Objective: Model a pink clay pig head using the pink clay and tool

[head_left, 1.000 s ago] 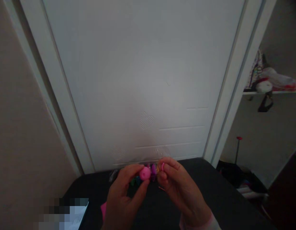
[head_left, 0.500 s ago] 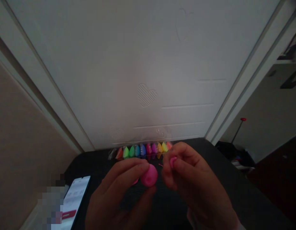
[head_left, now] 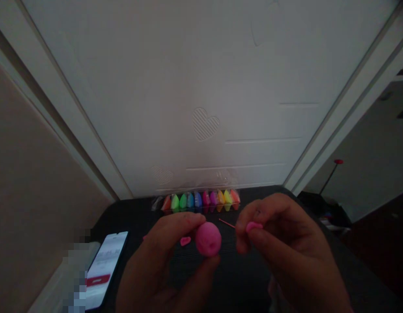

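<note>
Between the thumb and fingers of my left hand (head_left: 169, 256) is a pink clay ball (head_left: 208, 239) with a small dent in its front. My right hand (head_left: 286, 248), to its right, pinches a small pink clay piece (head_left: 254, 226) between thumb and forefinger. The two hands are apart, with a gap between the ball and the piece. Behind the ball, a flat pink clay bit (head_left: 185, 241) lies on the dark table. A thin pink stick (head_left: 226, 223) rests on the table, its right end hidden by my right hand.
At the table's back edge stands a clear tray of coloured clay packs (head_left: 198, 201), against a white panel (head_left: 175, 87) with embossed hearts. A phone (head_left: 105, 265) with a lit screen lies at the left. The dark table (head_left: 243, 274) extends below my hands.
My right hand has moved right, away from the ball, with its pink piece. The ball now shows more fully in my left hand. The view has shifted slightly.
</note>
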Action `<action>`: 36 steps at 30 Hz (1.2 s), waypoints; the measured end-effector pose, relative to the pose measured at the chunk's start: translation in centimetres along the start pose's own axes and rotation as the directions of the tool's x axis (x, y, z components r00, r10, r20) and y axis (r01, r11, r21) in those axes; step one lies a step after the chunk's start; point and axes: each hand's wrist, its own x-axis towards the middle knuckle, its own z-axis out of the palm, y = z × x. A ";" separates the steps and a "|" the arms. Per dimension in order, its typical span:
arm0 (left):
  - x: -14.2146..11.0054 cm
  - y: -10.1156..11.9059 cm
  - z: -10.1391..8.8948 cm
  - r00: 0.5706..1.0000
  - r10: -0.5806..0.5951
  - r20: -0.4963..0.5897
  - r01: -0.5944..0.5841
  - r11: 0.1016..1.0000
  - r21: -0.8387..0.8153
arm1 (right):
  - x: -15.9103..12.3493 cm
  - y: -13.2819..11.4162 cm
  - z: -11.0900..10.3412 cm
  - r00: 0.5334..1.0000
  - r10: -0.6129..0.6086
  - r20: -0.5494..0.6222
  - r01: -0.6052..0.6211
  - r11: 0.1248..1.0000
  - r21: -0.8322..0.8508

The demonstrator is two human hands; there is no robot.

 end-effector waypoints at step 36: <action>0.2 1.5 0.4 0.991 -0.126 -0.036 0.124 0.990 -0.071 | 0.1 0.2 -0.3 0.998 0.055 0.021 -0.055 0.998 -0.019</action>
